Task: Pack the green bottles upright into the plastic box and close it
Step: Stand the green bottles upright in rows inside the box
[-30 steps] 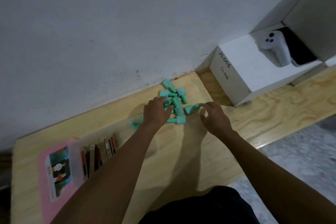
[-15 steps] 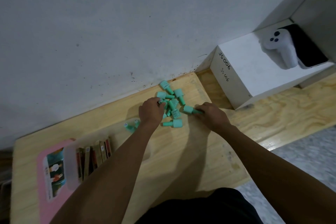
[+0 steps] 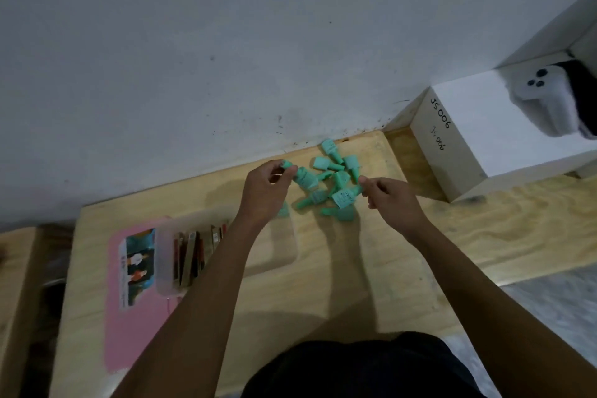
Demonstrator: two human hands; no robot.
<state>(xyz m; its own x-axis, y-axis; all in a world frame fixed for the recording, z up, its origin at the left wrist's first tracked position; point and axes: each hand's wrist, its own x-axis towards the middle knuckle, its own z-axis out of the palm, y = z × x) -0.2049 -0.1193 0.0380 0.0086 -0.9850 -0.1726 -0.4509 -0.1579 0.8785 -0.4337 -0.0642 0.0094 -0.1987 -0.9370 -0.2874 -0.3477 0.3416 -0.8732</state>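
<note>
Pale plywood tabletop [image 3: 323, 294] runs across the middle of the frame, butted against a scuffed grey wall along the top, with a white carton [image 3: 484, 136] marked in pen at the upper right. Just above centre lies a loose heap of green bottles [image 3: 336, 171], all on their sides near the wall. The left hand [image 3: 265, 191] is lifted over the heap's left edge, fingers pinched on the cap of one green bottle [image 3: 303, 176] that hangs tilted from it. The right hand [image 3: 391, 200] has a second bottle [image 3: 344, 197] nipped by its neck between fingertips, low over the pile. The clear plastic box [image 3: 274, 255] sits open at centre left, partly hidden by the left forearm; a row of slim reddish and tan sticks [image 3: 193, 252] fills its left part, and one green piece [image 3: 284, 208] shows at its far end, though whether it stands upright is hard to tell. A pink sheet [image 3: 135, 326], perhaps the lid, lies under it at lower left. Judged from this, packing has barely begun and the step in hand is picking up. Next, each bottle must be turned cap-up, carried left and down to the box, and set standing beside the sticks. Half a second ago both hands were down in the heap; now both have risen, each with a bottle, and the view has tipped slightly.
</note>
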